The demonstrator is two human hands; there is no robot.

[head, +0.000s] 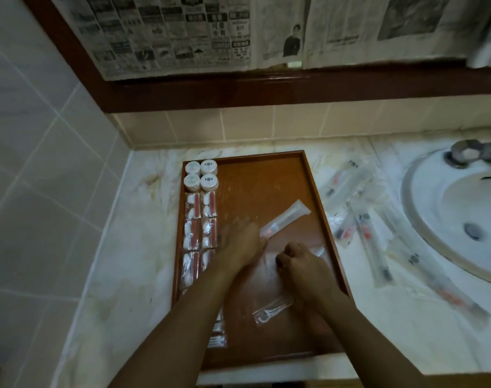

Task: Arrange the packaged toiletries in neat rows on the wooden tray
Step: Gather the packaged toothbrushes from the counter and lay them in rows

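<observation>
Touching left hand (240, 242), toothbrush packet (285, 218), tray (308, 175)

Pale marbled stone countertop (132, 247): bore a rectangular brown wooden tray (308, 175); right of it, loose clear-wrapped toothbrush packets (373, 247) beside a white inset basin (423, 219).

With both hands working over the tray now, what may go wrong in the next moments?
1. The long toothbrush packet lies diagonally beside the left hand; a careless push may leave it crooked.
2. The left forearm lies over the small packets along the tray's left side, so it could disturb those rows.
3. More packets on the counter lie beside the sink; one may slip in.
</observation>
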